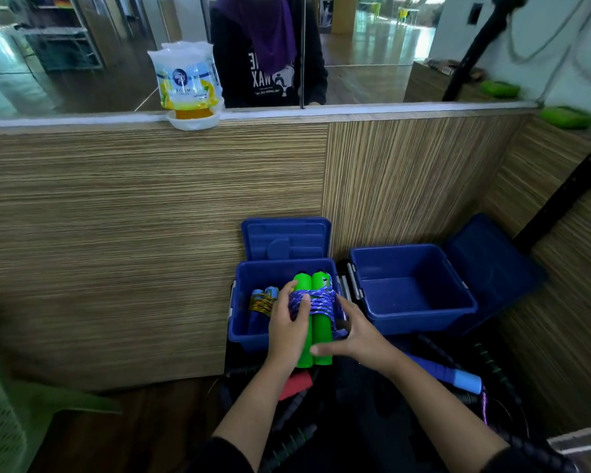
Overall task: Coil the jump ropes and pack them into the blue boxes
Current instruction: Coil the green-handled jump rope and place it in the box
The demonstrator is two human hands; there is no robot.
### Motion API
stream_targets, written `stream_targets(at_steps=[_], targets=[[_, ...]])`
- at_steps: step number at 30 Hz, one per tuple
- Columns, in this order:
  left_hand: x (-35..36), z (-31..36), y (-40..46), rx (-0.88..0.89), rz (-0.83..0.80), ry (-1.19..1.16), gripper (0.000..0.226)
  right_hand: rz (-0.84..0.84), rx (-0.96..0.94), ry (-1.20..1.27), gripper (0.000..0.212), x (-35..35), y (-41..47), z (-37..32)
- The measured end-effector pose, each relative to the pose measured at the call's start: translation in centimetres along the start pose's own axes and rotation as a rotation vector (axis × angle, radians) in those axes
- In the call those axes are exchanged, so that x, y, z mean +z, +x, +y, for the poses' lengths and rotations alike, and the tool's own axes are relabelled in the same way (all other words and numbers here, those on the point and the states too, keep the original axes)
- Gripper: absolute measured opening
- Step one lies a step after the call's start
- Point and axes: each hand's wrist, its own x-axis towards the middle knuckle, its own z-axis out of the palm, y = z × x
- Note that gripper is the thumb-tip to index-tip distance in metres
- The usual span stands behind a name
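Observation:
A coiled jump rope with two green handles [318, 327] and purple-blue cord wound around them lies over the front rim of the left blue box [244, 331]. My left hand [287, 331] grips its left side. My right hand [350, 332] holds its right side and lower end. Inside that box lies another coiled rope with blue handles [261, 302] and yellow-black cord. The right blue box [413, 315] stands open with nothing in it. Both lids are tipped back.
Loose ropes lie on the floor near me: a blue-handled one [454, 377], a red handle [296, 385] and black ropes [287, 442]. A wooden partition [151, 233] rises behind the boxes. A person stands beyond the glass. A green chair [11, 414] is at left.

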Motion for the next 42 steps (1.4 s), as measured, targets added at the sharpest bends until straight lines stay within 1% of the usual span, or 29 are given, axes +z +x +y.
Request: stream_targets(at_steps=[1, 2, 4, 6, 8, 11, 12, 14, 15, 16, 17, 19, 22, 24, 27, 30, 33, 35, 38, 42], targets=[[0.3, -0.2, 0.5, -0.013, -0.039, -0.006, 0.028, 0.027, 0.019, -0.007, 0.07, -0.3, 0.6, 0.2], [0.6, -0.4, 0.9, -0.043, -0.086, -0.035, 0.029, 0.051, 0.021, 0.01, 0.062, -0.4, 1.4, -0.1], [1.0, -1.2, 2.2, -0.119, -0.142, -0.13, 0.043, 0.12, 0.026, -0.029, 0.056, -0.2, 3.2, 0.2], [1.3, -1.0, 3.3, -0.173, -0.171, -0.204, 0.049, 0.167, 0.027, -0.071, 0.054, 0.0, 4.6, 0.1], [1.0, -0.3, 4.3, -0.212, -0.172, -0.218, 0.045, 0.198, 0.056, -0.086, 0.064, 0.2, 6.0, 0.4], [-0.5, -1.2, 5.7, -0.234, -0.143, -0.122, 0.041, 0.196, 0.129, -0.141, 0.087, 0.8, 8.1, 1.3], [-1.3, -2.0, 6.1, -0.187, -0.088, -0.024, 0.041, 0.188, 0.137, -0.165, 0.097, 1.2, 8.6, 1.4], [-3.3, -3.4, 6.7, 0.011, 0.046, 0.328, 0.035, 0.16, 0.152, -0.22, 0.113, 2.2, 9.8, 1.6], [-4.3, -4.1, 6.9, 0.106, 0.109, 0.516, 0.035, 0.14, 0.166, -0.228, 0.114, 2.8, 10.2, 1.6], [-5.4, -4.6, 7.1, 0.179, 0.171, 0.659, 0.039, 0.121, 0.171, -0.235, 0.11, 3.4, 10.7, 1.6], [-6.2, -5.3, 7.3, 0.216, 0.198, 0.741, 0.044, 0.099, 0.179, -0.238, 0.105, 4.1, 11.4, 1.8], [-7.7, -6.3, 7.6, 0.232, 0.172, 0.818, 0.048, 0.066, 0.181, -0.237, 0.098, 5.5, 12.6, 1.8], [-9.0, -8.1, 7.8, 0.12, 0.095, 0.764, 0.042, 0.059, 0.199, -0.235, 0.097, 7.8, 14.0, 1.8], [-9.3, -9.0, 7.7, 0.096, 0.083, 0.709, 0.042, 0.037, 0.228, -0.246, 0.101, 9.1, 14.4, 1.9], [-9.0, -9.4, 7.5, 0.121, 0.094, 0.655, 0.043, -0.009, 0.249, -0.265, 0.102, 10.6, 14.6, 2.2], [-8.7, -9.4, 7.5, 0.136, 0.106, 0.626, 0.043, -0.005, 0.277, -0.274, 0.09, 11.0, 14.9, 2.2], [-8.5, -9.8, 7.6, 0.156, 0.117, 0.613, 0.043, 0.019, 0.265, -0.292, 0.079, 11.0, 15.1, 2.2], [-8.5, -10.2, 7.6, 0.168, 0.122, 0.612, 0.046, -0.003, 0.252, -0.364, 0.078, 11.2, 14.9, 2.4], [-8.3, -10.3, 7.5, 0.16, 0.123, 0.61, 0.039, -0.009, 0.218, -0.432, 0.078, 11.6, 14.8, 2.7], [-8.5, -10.0, 7.0, 0.167, 0.105, 0.596, 0.036, -0.009, 0.194, -0.466, 0.074, 11.6, 14.8, 2.6]])
